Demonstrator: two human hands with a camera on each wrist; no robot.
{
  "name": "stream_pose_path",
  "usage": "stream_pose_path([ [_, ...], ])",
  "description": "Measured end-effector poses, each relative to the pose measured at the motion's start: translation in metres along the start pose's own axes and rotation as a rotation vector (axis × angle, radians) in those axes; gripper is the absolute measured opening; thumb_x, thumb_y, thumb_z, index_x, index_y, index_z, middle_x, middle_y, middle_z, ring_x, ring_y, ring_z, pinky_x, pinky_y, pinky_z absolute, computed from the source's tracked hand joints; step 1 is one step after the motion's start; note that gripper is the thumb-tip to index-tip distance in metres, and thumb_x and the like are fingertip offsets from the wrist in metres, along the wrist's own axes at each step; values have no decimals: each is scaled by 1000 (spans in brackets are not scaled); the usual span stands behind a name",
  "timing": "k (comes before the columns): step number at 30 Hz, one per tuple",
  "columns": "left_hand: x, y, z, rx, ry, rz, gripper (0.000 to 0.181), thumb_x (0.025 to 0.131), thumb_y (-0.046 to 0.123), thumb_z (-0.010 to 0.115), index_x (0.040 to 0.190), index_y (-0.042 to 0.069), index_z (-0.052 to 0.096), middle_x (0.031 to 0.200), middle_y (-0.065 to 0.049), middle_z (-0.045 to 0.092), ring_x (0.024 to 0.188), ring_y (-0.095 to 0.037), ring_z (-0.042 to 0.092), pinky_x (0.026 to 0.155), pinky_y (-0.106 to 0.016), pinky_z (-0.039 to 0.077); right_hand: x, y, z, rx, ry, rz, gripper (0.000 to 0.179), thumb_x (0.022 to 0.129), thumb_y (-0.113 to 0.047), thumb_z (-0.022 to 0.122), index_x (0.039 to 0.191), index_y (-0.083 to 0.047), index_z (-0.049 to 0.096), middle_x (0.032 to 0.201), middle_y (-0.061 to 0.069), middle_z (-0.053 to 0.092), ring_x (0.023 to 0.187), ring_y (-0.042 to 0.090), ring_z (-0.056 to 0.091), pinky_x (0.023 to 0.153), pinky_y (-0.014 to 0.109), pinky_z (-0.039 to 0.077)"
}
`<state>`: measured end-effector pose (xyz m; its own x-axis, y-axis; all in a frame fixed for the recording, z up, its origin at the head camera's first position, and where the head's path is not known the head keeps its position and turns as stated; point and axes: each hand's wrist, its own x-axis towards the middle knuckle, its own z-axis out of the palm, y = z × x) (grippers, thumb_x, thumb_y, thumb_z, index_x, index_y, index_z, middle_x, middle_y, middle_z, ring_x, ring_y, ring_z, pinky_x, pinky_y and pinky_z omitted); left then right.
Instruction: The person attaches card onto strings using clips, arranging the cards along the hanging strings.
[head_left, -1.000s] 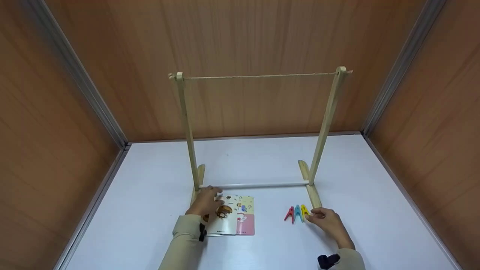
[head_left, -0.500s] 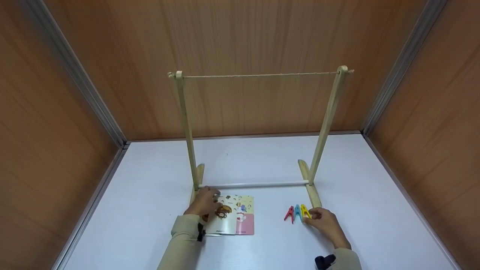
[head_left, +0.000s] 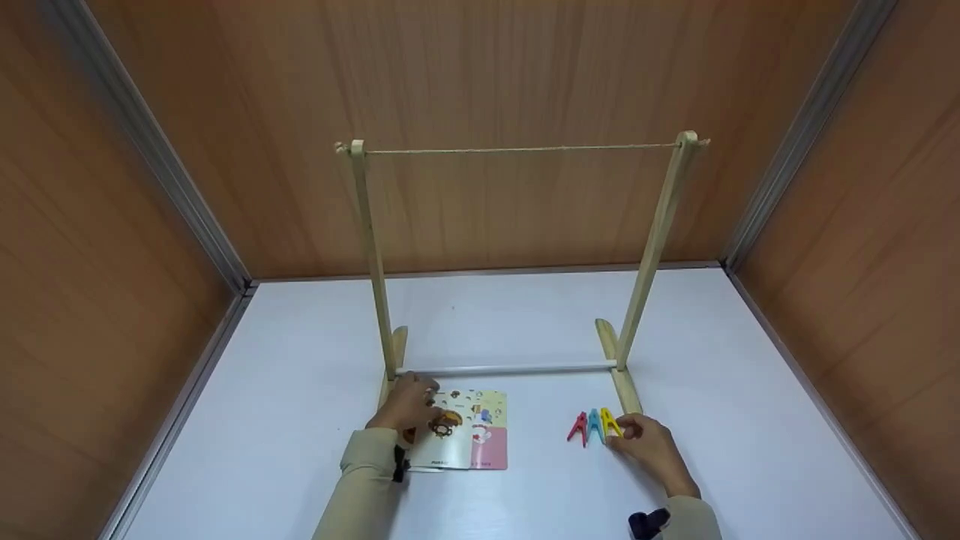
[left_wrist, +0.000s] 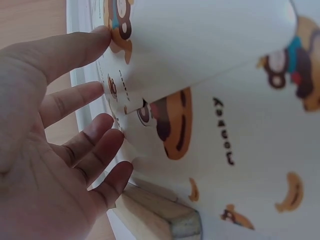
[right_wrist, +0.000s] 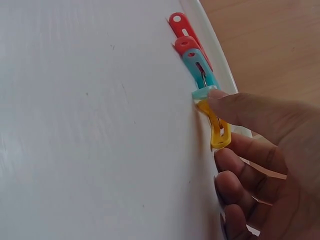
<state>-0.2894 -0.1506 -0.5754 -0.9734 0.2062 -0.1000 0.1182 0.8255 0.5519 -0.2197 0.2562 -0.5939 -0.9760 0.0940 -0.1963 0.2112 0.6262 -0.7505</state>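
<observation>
In the head view, several cards printed with cartoons lie overlapping on the white table. My left hand is over their left part, hiding some of it. Its thumb touches a white monkey card in the left wrist view, the other fingers loosely bent along the card edges. A red clothespin, a blue clothespin and a yellow clothespin lie in a row. My right hand rests beside the yellow one; in the right wrist view its thumb touches that clothespin, fingers loosely bent.
Behind the cards stands a wooden frame with two posts and a string tied across the top. A white rod joins its feet. Wood-grain panels enclose the table at the back and both sides.
My right hand has shifted slightly left, its thumb now nearer the yellow clothespin's lower end. My left hand and the cards have hardly moved.
</observation>
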Motion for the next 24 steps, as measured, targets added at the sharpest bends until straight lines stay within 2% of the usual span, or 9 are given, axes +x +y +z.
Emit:
stream_pose_path([
  [7, 1, 0, 0, 7, -3, -13, 45, 77, 19, 79, 117, 3, 64, 118, -17, 54, 114, -33, 49, 99, -48, 43, 1, 2, 1, 1, 17, -23, 44, 77, -19, 77, 112, 3, 63, 86, 6, 59, 78, 17, 51, 68, 28, 41],
  [13, 2, -2, 1, 38, 10, 21, 45, 76, 20, 81, 114, 2, 64, 114, -16, 56, 111, -33, 51, 98, -48, 42, 0, 2, 3, -3, 37, -31, 44, 77, -18, 78, 113, 3, 63, 84, 5, 57, 77, 16, 49, 68, 29, 40],
  [24, 5, -2, 3, 28, 3, -17, 42, 75, 19, 82, 110, 5, 63, 114, -15, 54, 107, -29, 52, 97, -46, 44, 0, 3, 9, -37, 71, -31, 49, 76, -24, 81, 115, -1, 62, 87, 6, 55, 77, 17, 46, 68, 29, 38],
])
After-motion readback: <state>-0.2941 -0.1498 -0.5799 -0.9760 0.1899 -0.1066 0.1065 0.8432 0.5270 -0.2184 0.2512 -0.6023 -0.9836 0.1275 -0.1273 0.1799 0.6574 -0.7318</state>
